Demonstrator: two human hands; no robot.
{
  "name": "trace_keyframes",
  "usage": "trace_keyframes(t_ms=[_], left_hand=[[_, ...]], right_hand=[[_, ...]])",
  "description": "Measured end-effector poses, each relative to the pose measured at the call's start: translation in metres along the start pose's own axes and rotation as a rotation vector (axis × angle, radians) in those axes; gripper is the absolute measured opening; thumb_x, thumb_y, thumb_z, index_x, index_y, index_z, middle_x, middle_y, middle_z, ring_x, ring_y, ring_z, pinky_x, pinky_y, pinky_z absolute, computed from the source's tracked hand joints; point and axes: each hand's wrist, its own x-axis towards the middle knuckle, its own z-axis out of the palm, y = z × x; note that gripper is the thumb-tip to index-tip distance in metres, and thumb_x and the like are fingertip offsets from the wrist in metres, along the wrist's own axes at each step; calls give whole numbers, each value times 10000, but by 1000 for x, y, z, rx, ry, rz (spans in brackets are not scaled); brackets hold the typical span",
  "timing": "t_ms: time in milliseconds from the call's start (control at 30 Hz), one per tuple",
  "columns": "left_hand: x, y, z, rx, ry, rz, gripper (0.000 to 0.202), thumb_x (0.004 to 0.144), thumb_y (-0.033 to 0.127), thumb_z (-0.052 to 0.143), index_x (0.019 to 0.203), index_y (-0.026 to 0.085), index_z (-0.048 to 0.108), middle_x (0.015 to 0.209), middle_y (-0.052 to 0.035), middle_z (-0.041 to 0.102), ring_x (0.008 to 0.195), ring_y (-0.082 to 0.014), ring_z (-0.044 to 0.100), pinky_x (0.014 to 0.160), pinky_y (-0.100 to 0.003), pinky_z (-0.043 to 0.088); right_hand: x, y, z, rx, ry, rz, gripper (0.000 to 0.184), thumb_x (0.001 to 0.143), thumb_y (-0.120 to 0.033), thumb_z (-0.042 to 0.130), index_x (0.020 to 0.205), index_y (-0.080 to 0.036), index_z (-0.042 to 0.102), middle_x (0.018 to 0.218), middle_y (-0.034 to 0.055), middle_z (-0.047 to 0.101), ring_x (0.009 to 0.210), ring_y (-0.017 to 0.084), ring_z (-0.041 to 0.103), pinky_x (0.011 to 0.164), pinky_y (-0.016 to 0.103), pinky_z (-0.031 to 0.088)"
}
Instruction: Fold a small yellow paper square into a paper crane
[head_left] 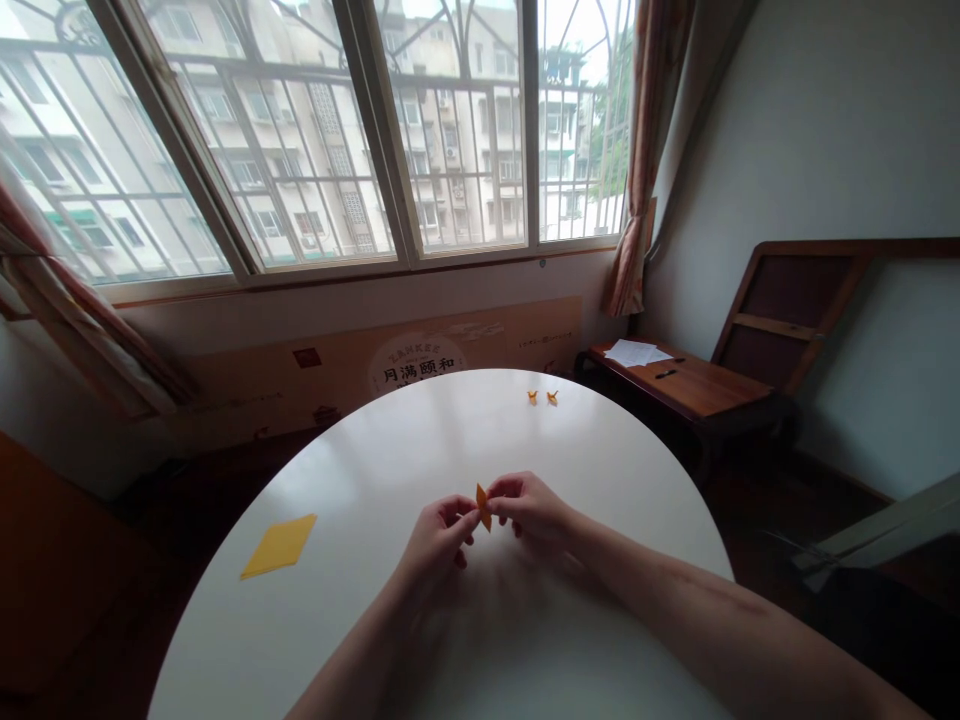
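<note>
Between my two hands, just above the round white table [360,640], is a small folded piece of orange-yellow paper [484,508] with pointed ends above and below. The fingertips of my left hand [444,525] pinch its left side. On its right side, my right hand [529,505] pinches it with thumb and fingers. To the left on the table lies a stack of yellow square paper sheets [279,547]. Near the far edge stand two small folded paper birds, one on the left [532,397] and one on the right [553,397].
A low wooden table [694,385] at the right bears white papers [637,352] and a dark pen [665,374]. Behind it leans a wood-framed panel [780,310]. Barred windows with curtains [634,200] run along the far wall, above a printed cardboard panel [345,365].
</note>
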Motion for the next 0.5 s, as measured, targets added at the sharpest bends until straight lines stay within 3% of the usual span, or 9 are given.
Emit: trace_keyframes(t_ms=[300,500], left_hand=[[5,-5,1,-1,30,4,441,693,548,753,838,134,703,665,-26,608,571,-146,543,350,-184,410],[5,-3,2,-8,59,-4,432,642,554,767,742,146,664,596,-13,587,535,-151,544,338,-194,412]], right_hand=[[-1,-2,0,18,0,20,155,754,-267,663,815,-145,738,704,28,655,562,119,538,434,193,396],[1,1,2,22,-4,23,160,747,-286,691,805,-140,722,692,14,652,544,105,527,437,186,387]])
